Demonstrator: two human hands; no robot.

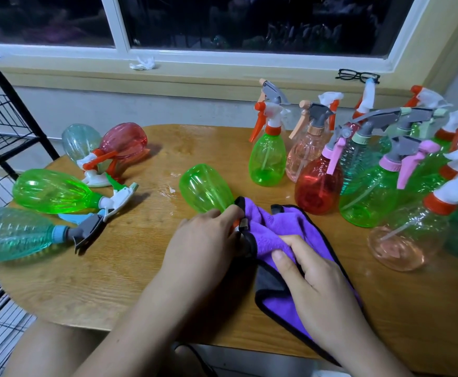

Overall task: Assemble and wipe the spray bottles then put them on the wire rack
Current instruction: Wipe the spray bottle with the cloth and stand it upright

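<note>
A green spray bottle [204, 187] lies on its side in the middle of the wooden table [119, 278], base pointing away from me. My left hand [204, 239] grips its neck end, where a bit of orange collar shows. My right hand [312, 270] pinches a purple cloth [279, 229] with black edging, bunched against the bottle's sprayer, which the cloth hides. Several assembled bottles lie on their sides at the left, among them a green one [55, 191], a teal one [13, 234] and a red one [123, 141].
A crowd of upright spray bottles [364, 164] in green, pink, red and teal fills the table's right side. The black wire rack [2, 126] stands off the table's left edge. Black glasses [357, 75] and a crumpled tissue [142, 63] sit on the window sill.
</note>
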